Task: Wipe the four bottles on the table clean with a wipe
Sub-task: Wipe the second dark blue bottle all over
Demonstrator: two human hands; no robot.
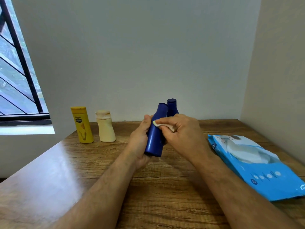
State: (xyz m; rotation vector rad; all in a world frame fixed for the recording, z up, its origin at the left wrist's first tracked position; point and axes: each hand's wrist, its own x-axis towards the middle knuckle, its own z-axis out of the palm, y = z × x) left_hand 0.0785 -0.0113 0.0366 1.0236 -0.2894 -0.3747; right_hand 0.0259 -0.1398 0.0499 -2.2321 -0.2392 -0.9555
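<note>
My left hand [140, 142] grips a dark blue bottle [155, 139], lifted off the wooden table [82, 171] and tilted with its cap away from me. My right hand [179, 131] pinches a small folded white wipe [159, 124] and presses it against the bottle's upper body. A second dark blue bottle [172, 107] stands behind, mostly hidden by my hands. At the back left stand a yellow bottle [82, 125] and a cream bottle [105, 127], both upright.
A blue pack of wipes [254, 164] lies flat on the table's right side near the right wall. A window with black bars [18, 63] is at the left. The table meets the back wall behind the bottles.
</note>
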